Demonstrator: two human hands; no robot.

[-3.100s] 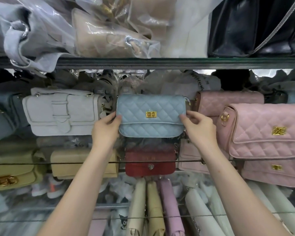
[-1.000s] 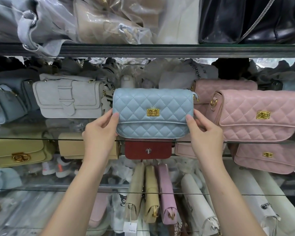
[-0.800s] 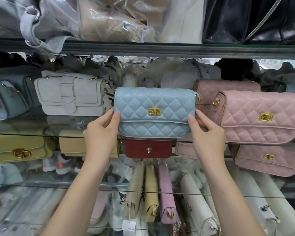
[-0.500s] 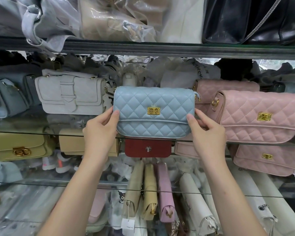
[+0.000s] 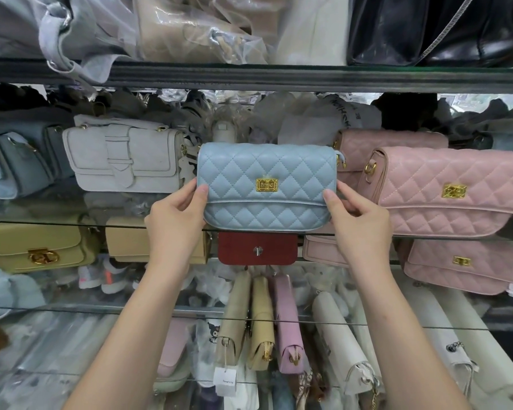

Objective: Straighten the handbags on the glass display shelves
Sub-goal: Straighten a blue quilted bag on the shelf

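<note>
A light blue quilted handbag [image 5: 267, 184] with a gold clasp stands upright at the front edge of the middle glass shelf [image 5: 57, 222]. My left hand [image 5: 175, 229] grips its lower left side and my right hand [image 5: 360, 229] grips its lower right side, thumbs on the front. To its left stands a white buckle-strap handbag [image 5: 122, 159]. To its right a large pink quilted handbag [image 5: 444, 190] sits tilted, with a second pink handbag [image 5: 391, 140] partly hidden behind it.
Above is a dark shelf edge [image 5: 279, 76] with plastic-wrapped bags and a black bag [image 5: 427, 28]. The shelf below carries a yellow bag [image 5: 39, 247], a tan bag [image 5: 128, 244], a red bag [image 5: 256, 250] and another pink bag [image 5: 462, 267]. Lower shelves are packed with wrapped bags.
Over the last three seconds the blue handbag came forward to the shelf's front edge between both hands. In the last second it has barely moved.
</note>
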